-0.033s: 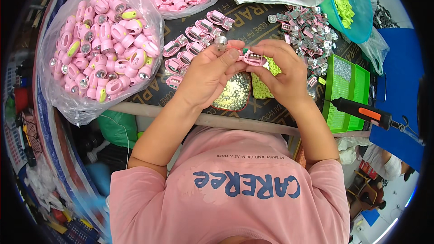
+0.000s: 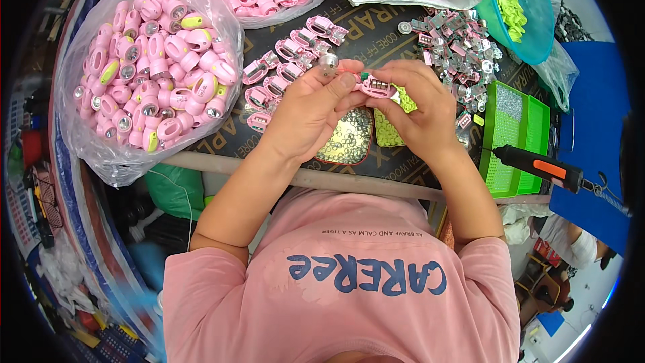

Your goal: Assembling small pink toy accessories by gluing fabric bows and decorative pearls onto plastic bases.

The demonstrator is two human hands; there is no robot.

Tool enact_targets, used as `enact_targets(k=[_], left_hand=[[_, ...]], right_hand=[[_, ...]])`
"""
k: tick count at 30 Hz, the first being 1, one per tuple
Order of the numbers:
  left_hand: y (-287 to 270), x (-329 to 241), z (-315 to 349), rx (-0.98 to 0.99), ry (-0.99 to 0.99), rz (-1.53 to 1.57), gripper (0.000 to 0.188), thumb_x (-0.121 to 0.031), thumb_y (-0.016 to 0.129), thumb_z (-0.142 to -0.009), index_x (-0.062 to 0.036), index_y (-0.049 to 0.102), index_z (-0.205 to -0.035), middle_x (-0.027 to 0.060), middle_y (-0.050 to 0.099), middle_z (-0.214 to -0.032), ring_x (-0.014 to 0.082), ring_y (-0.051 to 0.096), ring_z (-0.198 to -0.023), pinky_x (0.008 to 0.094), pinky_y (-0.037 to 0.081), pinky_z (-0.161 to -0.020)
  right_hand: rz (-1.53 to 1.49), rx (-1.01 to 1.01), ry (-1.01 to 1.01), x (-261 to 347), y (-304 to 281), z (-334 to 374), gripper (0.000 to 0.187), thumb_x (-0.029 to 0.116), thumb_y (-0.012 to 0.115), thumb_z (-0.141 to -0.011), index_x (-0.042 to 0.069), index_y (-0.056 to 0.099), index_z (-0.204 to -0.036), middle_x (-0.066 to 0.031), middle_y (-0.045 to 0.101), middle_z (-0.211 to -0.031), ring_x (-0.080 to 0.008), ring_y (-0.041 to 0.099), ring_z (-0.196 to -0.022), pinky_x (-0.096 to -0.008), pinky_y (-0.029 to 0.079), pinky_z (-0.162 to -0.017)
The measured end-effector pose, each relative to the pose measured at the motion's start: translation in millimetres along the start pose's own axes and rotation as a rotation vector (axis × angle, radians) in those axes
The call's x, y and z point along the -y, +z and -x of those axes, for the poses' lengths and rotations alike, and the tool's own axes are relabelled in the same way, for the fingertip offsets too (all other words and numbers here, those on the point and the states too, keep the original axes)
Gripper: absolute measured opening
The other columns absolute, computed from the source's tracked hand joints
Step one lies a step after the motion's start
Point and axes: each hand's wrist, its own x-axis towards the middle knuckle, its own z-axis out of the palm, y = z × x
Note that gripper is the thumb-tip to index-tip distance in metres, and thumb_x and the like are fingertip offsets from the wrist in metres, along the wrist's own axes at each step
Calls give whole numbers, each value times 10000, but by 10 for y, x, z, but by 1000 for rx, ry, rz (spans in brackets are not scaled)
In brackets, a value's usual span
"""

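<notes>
Both my hands meet over the table's middle around a pink flashlight half-shell [image 2: 377, 86] with metal parts and a bit of green inside. My left hand [image 2: 306, 109] is closed, pinching the shell's left end between thumb and fingers. A round clear lamp head [image 2: 328, 61] shows at these fingertips; whether it is joined to the shell is hidden. From the right, my right hand [image 2: 427, 109] grips the shell's other end, thumb below and fingers above. Just left of my hands lie several open pink half-shells [image 2: 290, 50] fitted with metal parts.
A clear bag of pink flashlights [image 2: 151, 74] stands at left. Behind my right hand are a heap of lamp inserts [image 2: 460, 50] and a teal bowl [image 2: 537, 27]. Green trays [image 2: 531, 134] and an electric screwdriver [image 2: 537, 164] are at right. A tin of small clear pieces [image 2: 346, 140] sits below my hands.
</notes>
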Motion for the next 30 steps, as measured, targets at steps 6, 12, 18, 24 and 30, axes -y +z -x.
enact_targets(k=[6, 12, 18, 24, 30], left_hand=[[52, 18, 9, 27, 17, 1, 287, -147, 582, -1062, 17, 608, -1297, 146, 693, -1215, 268, 696, -1116, 389, 540, -1032], [-35, -81, 23, -9, -13, -225, 284, -146, 586, -1062, 4, 609, -1302, 132, 685, -1226, 238, 687, -1104, 372, 535, -1019], [189, -464, -9, 150, -169, -1017, 270, -62, 559, -1039, 32, 595, -1290, 91, 681, -1177, 144, 663, -1065, 301, 522, -979], [16, -597, -132, 61, -288, -303, 414, -108, 600, -1025, -61, 454, -1409, 149, 682, -1186, 251, 721, -979, 390, 597, -866], [4, -332, -67, 11, -148, -392, 379, -89, 608, -1009, -74, 503, -1373, 109, 669, -1202, 178, 688, -945, 311, 580, -821]], right_hand=[[12, -75, -79, -43, 63, 72, 313, 19, 839, -732, 31, 714, -1018, -111, 718, -976, -302, 689, -921, -389, 552, -801], [23, 7, -35, 39, 61, 138, 405, 49, 859, -734, 40, 720, -1114, -129, 710, -1052, -308, 682, -960, -391, 549, -850], [-773, 233, 649, -36, -133, -202, 190, 86, 733, -948, -16, 704, -1105, -54, 701, -1079, -107, 663, -957, -260, 537, -851], [-952, 241, 693, -216, -162, -253, 145, 153, 786, -909, 25, 730, -949, -6, 701, -922, -73, 602, -801, -240, 483, -712], [-1072, 153, 923, -160, -69, -171, 163, 172, 784, -919, 28, 740, -983, 4, 688, -827, -72, 562, -697, -235, 446, -643]])
